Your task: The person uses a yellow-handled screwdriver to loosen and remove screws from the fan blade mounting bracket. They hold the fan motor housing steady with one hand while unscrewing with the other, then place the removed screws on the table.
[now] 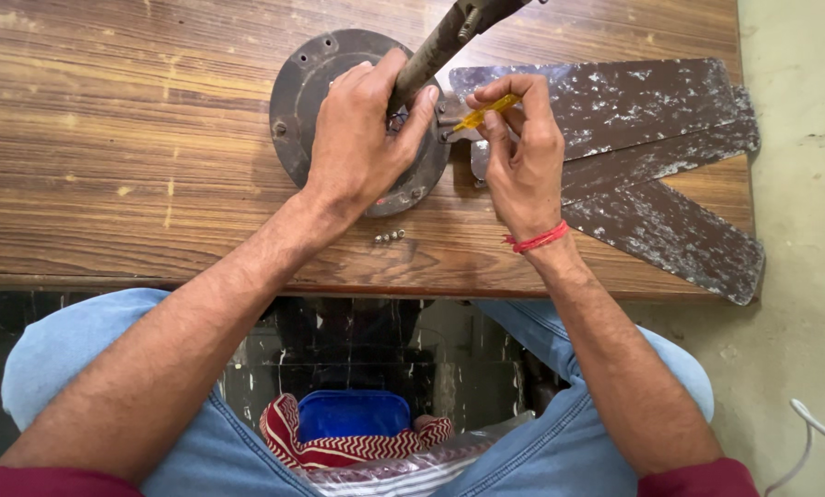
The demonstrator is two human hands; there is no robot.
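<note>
**Rusty-brown fan motor held on wooden table, screwdriver at blade bracket**

Dark, worn metal: a round ceiling-fan motor housing [302,92] lies flat on a wooden table [109,166], near its front edge. A downrod [435,51] rises from the hub, tilted up and to the right, out of the top of the view.

Left hand [362,138]: lies over the housing, fingers wrapped closed around the base of the downrod, thumb against its right side.

Right hand [523,147]: fingers pinched narrow on a small yellow-handled screwdriver [486,110]. The tip points left, at the blade bracket [449,115] on the right rim of the housing. Whether the tip sits in a screw head cannot be told. A red thread band [537,241] circles this wrist.

Three fan blades [652,166], brown with flaking white patches, fan out to the right from the bracket, overlapping; the lowest reaches past the table's front edge.

A few small loose screws [388,236] lie on the table just below the housing, between the two wrists.

Below the table edge: knees in blue jeans [81,350], a blue tub [353,414] with a red-and-white striped cloth [339,451] around it.
</note>
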